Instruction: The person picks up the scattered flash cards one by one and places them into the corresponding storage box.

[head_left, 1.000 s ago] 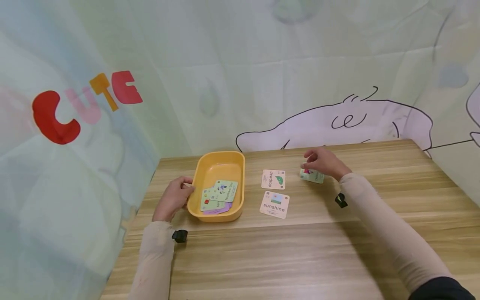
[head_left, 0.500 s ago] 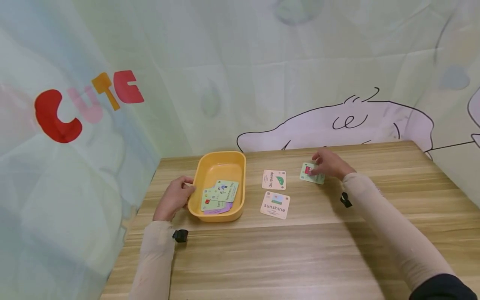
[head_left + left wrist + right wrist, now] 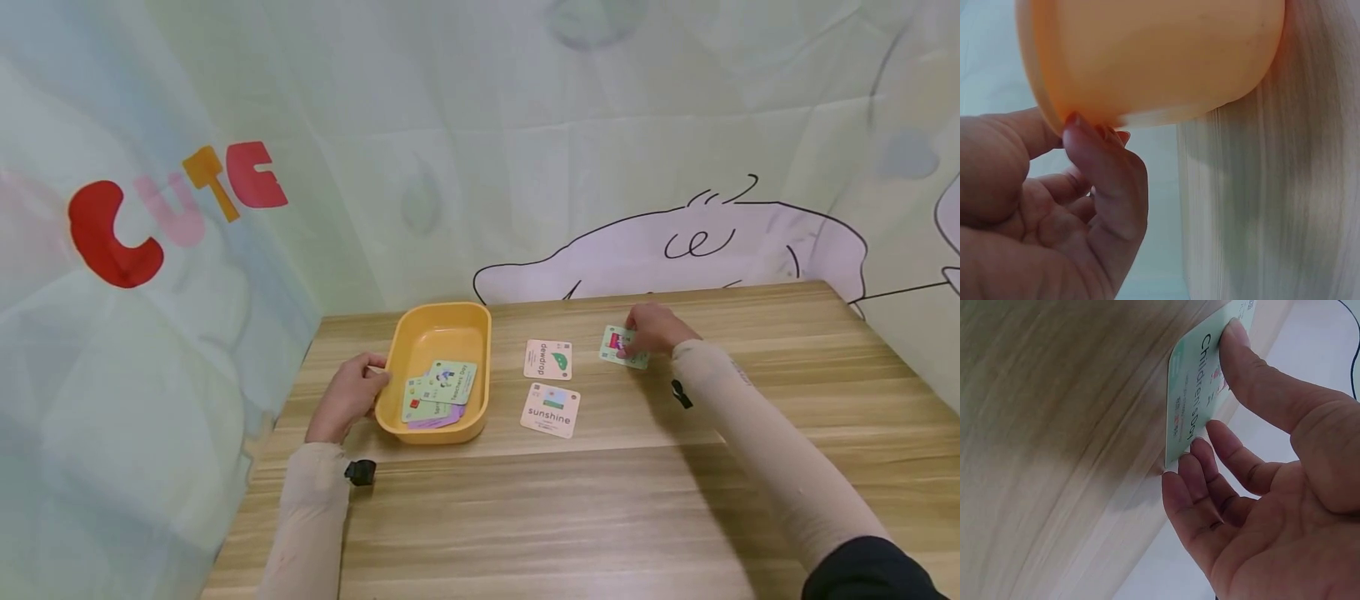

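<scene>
At the left, my left hand point(image 3: 347, 397) pinches the rim of a yellow plastic tray point(image 3: 444, 340) between thumb and forefinger. In the left wrist view the tray's side wall point(image 3: 1166, 56) shows, with the fingers under its rim. Inside the tray lie green word cards point(image 3: 452, 382), one reading "Teachers' Day", over purple ones. My right hand point(image 3: 655, 329) is at a green "Children's Day" card point(image 3: 612, 342) at the back right of the table. Seen from the right wrist, the thumb presses the face of the card point(image 3: 1192, 387) while the fingertips meet its edge.
Two pink cards, a "dewdrop" card point(image 3: 547, 359) and a "sunshine" card point(image 3: 550, 409), lie between the tray and my right hand. A printed curtain point(image 3: 420, 150) hangs behind the wooden table point(image 3: 570, 517) and along its left side.
My right hand has shifted back off the green card's picture to its right edge, uncovering more of it. My left hand and the tray have stayed in place.
</scene>
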